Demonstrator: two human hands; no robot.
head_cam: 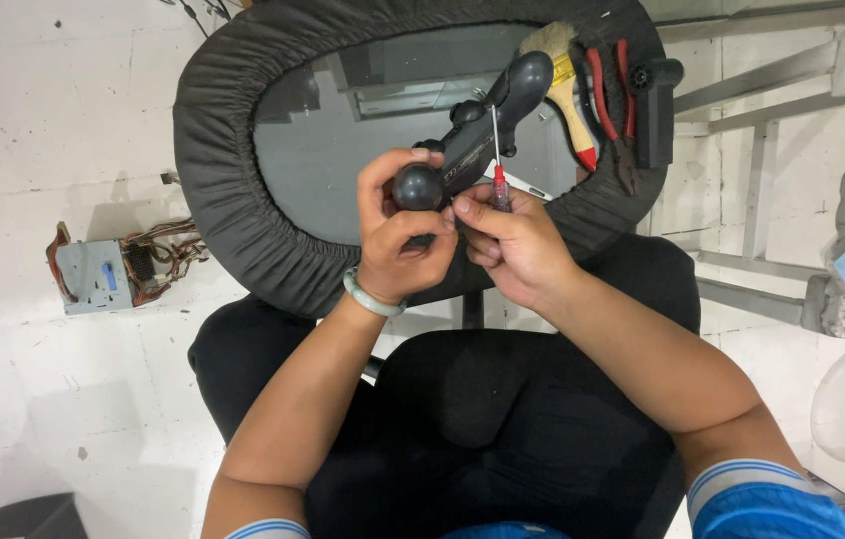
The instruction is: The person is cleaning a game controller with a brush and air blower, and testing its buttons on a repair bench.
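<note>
the person sits and holds a black game controller [477,125] above a small oval table [233,190] that has a dark padded rim. the left hand [400,235] is closed around the near handle of the controller, the fingers wrapped over its round end, and a pale green bracelet [372,296] sits on that wrist. the right hand [512,245] is closed on a thin screwdriver [497,160] with a red collar; it pinches the handle between thumb and fingers, and the metal shaft points up against the back of the controller. whether the tip is inside a screw hole cannot be told, the place is too small to see.

the controller looks like a stiff plastic shell, light enough for one hand, and its smooth rounded handles may be a little slippery. the handle seems the good place to take hold, because it fills the palm and keeps the sticks and buttons free. the thin screwdriver probably needs only a soft pinch near its collar; too much force could let it slide off.

on the far side of the table lie a paint brush [564,85] with a yellow and red handle, red-handled pliers [610,100] and a black tool [654,100]. on the white floor at the left lies a grey metal box with loose wires [108,271].
</note>
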